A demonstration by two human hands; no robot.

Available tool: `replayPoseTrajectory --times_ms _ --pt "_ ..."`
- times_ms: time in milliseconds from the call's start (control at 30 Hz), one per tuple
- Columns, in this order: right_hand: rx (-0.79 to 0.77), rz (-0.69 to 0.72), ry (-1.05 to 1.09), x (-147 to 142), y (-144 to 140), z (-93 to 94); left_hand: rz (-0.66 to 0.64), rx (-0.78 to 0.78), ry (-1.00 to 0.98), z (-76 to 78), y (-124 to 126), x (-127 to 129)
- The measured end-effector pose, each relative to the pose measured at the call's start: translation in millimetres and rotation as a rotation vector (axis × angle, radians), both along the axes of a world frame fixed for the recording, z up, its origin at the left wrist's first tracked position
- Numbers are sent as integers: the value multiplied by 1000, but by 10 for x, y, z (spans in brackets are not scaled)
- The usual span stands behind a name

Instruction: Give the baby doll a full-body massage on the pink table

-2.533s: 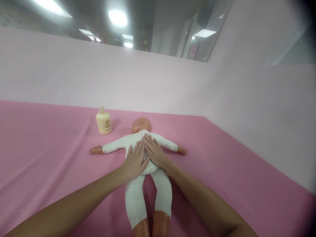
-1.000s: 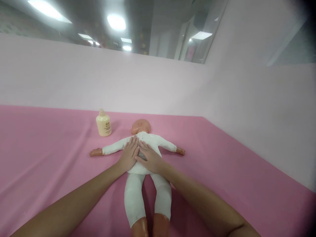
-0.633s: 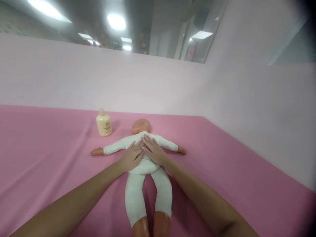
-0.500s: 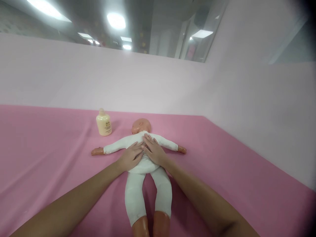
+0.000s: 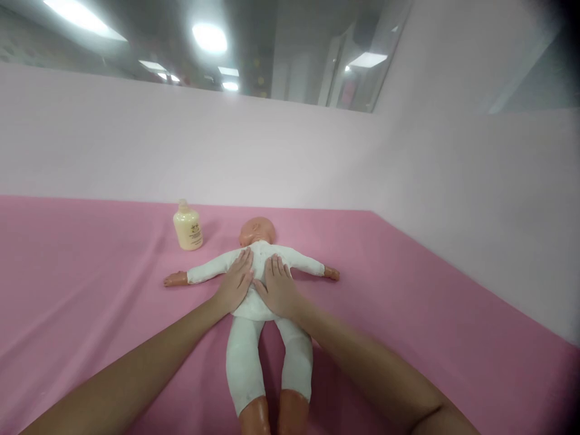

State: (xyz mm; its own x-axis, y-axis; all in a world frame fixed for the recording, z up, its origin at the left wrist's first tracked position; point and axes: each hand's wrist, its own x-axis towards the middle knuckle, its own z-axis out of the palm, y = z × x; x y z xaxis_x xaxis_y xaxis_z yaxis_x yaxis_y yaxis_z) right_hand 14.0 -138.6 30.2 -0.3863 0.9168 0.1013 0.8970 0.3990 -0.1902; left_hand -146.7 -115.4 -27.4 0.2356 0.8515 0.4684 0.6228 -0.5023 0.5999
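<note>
Resting on: your two flat palms lie side by side on the chest of the doll (image 5: pixel 260 284), which is on its back on the pink sheet (image 5: pixel 90 290), head away from you, arms spread, legs toward you.
Just changed: half a second ago your fingertips met and angled inward over the chest; now they point straight up toward the doll's shoulders, the two hands parallel (a small slide, not a lift), so contact with the torso goes on unbroken.
Bottle (image 5: pixel 187 227): cream-coloured, upright, near the doll's head on the left, apart from the outstretched arm and from your hands.
Left hand (image 5: pixel 235 283): spread flat, fingers together, gripping nothing, pressed to the left half of the doll's white suit.
Right hand (image 5: pixel 277 290): likewise laid out flat, closing on nothing, thumb just beside your left hand.
Open room, left: broad creased sheet beyond the doll's left arm, only the bottle standing there.
Open room, right: bare sheet runs to the pale wall (image 5: pixel 453 199), which slants in nearer on this side.
Far edge: the wall rises well behind the doll's head.
</note>
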Motion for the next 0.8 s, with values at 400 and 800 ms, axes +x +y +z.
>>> replayPoseTrajectory --times_ms 400,800 --pt "-95 333 -47 -51 -388 135 82 24 15 -121 57 -16" --pt "-126 313 286 9 -273 345 49 27 53 -94 31 -37"
